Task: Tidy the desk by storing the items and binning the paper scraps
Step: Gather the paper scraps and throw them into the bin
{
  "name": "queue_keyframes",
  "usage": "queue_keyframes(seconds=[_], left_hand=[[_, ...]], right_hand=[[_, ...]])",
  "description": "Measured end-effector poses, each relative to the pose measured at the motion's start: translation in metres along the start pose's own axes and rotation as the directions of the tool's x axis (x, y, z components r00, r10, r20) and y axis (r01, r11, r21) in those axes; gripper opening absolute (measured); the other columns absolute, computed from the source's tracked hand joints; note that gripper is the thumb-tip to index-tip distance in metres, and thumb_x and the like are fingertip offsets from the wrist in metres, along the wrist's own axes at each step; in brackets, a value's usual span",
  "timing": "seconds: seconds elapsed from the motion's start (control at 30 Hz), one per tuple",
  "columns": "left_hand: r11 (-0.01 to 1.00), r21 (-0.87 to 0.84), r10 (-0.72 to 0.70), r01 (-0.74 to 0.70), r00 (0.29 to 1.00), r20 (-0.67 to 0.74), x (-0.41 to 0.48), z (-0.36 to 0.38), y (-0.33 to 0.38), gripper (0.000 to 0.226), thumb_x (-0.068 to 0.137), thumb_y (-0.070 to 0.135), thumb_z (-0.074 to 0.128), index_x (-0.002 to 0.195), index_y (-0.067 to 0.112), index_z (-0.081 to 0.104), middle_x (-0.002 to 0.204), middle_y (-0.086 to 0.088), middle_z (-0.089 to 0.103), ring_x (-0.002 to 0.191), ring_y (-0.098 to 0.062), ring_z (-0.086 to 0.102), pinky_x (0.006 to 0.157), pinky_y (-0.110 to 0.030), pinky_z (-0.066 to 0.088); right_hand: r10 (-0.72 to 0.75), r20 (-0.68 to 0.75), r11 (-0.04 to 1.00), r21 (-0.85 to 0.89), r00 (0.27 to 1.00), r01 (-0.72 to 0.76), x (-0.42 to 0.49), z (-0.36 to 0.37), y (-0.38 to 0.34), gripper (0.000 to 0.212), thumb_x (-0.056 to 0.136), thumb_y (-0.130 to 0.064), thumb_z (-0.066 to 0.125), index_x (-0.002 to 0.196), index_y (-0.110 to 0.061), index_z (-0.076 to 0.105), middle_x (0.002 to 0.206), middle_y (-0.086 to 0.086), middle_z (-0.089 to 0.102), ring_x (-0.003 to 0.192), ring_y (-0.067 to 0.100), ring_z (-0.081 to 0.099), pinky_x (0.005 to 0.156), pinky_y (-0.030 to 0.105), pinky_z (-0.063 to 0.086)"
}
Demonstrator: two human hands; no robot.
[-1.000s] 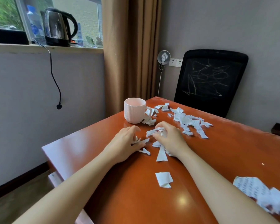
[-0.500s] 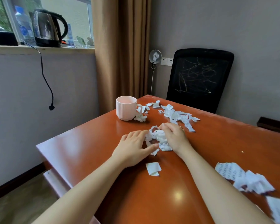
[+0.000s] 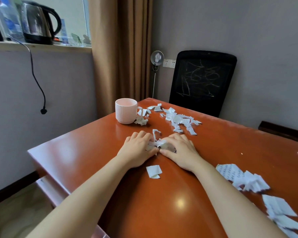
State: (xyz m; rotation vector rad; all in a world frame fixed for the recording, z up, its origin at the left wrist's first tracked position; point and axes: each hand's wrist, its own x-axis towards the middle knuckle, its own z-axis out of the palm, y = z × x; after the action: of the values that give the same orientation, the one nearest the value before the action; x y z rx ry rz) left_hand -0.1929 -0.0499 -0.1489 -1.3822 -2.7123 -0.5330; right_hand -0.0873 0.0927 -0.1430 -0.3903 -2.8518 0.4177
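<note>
Left hand (image 3: 138, 149) and right hand (image 3: 180, 151) cupped together, fingers curled round a crumpled white scrap clump (image 3: 155, 143) at mid-desk | glossy red-brown desk (image 3: 76, 152) | ribbed pink mug (image 3: 126, 110) far left, ragged printed scraps (image 3: 181, 120) just right of it | flat torn piece (image 3: 153, 171) near, between the wrists

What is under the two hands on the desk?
A bunch of paper scraps shows between the left hand and right hand, resting on the desk. Whether more scraps lie beneath the palms is covered from view.

An office: wooden desk (image 3: 213, 160), mesh chair (image 3: 203, 79), kettle (image 3: 38, 23) on windowsill
</note>
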Motion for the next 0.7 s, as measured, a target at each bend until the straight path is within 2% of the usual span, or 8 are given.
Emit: queue_keyframes(seconds=[0.2,0.3,0.37,0.43,0.5,0.57,0.63,0.7], left_hand=[[1.0,0.0,-0.006,0.006,1.0,-0.03,0.0036,0.0011,-0.0019,0.04,0.092,0.048,0.047,0.124,0.024,0.048,0.127,0.002,0.047,0.112,-0.018,0.043,0.096,-0.032,0.039],[0.999,-0.033,0.032,-0.033,0.999,-0.036,0.0058,-0.0003,-0.0009,0.03,0.094,0.043,0.046,0.112,0.02,0.057,0.119,0.001,0.05,0.102,-0.016,0.045,0.086,-0.031,0.042],[0.996,-0.073,0.052,-0.055,0.998,-0.04,0.0072,-0.0002,-0.0017,0.027,0.095,0.039,0.046,0.102,0.017,0.061,0.113,0.001,0.052,0.097,-0.016,0.046,0.083,-0.033,0.045],[0.992,-0.109,0.06,-0.064,0.997,-0.041,0.0084,0.0005,-0.0036,0.03,0.096,0.037,0.046,0.094,0.013,0.064,0.105,-0.001,0.054,0.092,-0.018,0.049,0.081,-0.037,0.048],[0.98,-0.192,0.051,-0.057,0.998,-0.038,0.0084,-0.0001,-0.0051,0.035,0.096,0.037,0.046,0.089,0.008,0.065,0.092,-0.006,0.056,0.083,-0.021,0.052,0.074,-0.04,0.05],[0.942,-0.333,0.037,-0.044,0.999,-0.027,0.0071,-0.0027,-0.0045,0.038,0.096,0.036,0.045,0.083,0.006,0.064,0.079,-0.009,0.057,0.072,-0.024,0.052,0.065,-0.038,0.045],[0.893,-0.448,0.02,-0.026,1.0,-0.019,0.0051,-0.0062,-0.0031,0.036,0.096,0.035,0.046,0.073,0.012,0.062,0.067,-0.003,0.053,0.064,-0.016,0.047,0.059,-0.032,0.038],[0.859,-0.512,-0.002,-0.009,1.0,-0.022,0.0039,-0.0081,-0.0025,0.034,0.096,0.034,0.047,0.066,0.02,0.058,0.064,0.003,0.051,0.062,-0.011,0.046,0.059,-0.028,0.038]], right_hand=[[-0.052,-0.049,0.998,-0.02,0.997,0.051,0.0032,0.0002,-0.0019,0.021,0.094,-0.037,0.05,0.109,-0.023,0.051,0.108,-0.005,0.049,0.11,0.018,0.043,0.093,0.034,0.038],[-0.084,-0.046,0.996,-0.008,0.995,0.084,0.0027,-0.0003,-0.0022,0.012,0.095,-0.036,0.049,0.097,-0.025,0.047,0.102,-0.005,0.052,0.103,0.017,0.046,0.087,0.032,0.04],[-0.089,-0.035,0.996,0.014,0.995,0.09,0.0038,-0.0002,-0.0013,0.016,0.095,-0.037,0.048,0.092,-0.021,0.047,0.097,-0.005,0.054,0.099,0.017,0.049,0.083,0.032,0.04],[-0.073,-0.026,0.996,0.044,0.997,0.074,0.0062,0.0007,0.0005,0.024,0.095,-0.039,0.047,0.096,-0.016,0.055,0.099,-0.002,0.059,0.097,0.018,0.052,0.081,0.034,0.043],[-0.032,-0.015,0.989,0.141,0.999,0.033,0.0074,-0.0002,0.0019,0.029,0.094,-0.041,0.049,0.101,-0.016,0.06,0.102,-0.002,0.063,0.096,0.017,0.056,0.082,0.037,0.047],[-0.002,0.014,0.949,0.314,1.0,-0.003,0.0071,-0.0038,0.0022,0.026,0.094,-0.04,0.05,0.102,-0.019,0.063,0.101,-0.005,0.065,0.095,0.015,0.058,0.084,0.036,0.048],[0.006,0.03,0.884,0.467,1.0,-0.019,0.0074,-0.0062,0.0028,0.019,0.094,-0.041,0.051,0.093,-0.026,0.062,0.095,-0.008,0.064,0.092,0.012,0.059,0.083,0.033,0.048],[0.031,0.021,0.826,0.563,0.999,-0.037,0.0069,-0.0085,0.0029,0.016,0.093,-0.042,0.051,0.081,-0.031,0.055,0.088,-0.012,0.06,0.089,0.007,0.056,0.076,0.023,0.044]])
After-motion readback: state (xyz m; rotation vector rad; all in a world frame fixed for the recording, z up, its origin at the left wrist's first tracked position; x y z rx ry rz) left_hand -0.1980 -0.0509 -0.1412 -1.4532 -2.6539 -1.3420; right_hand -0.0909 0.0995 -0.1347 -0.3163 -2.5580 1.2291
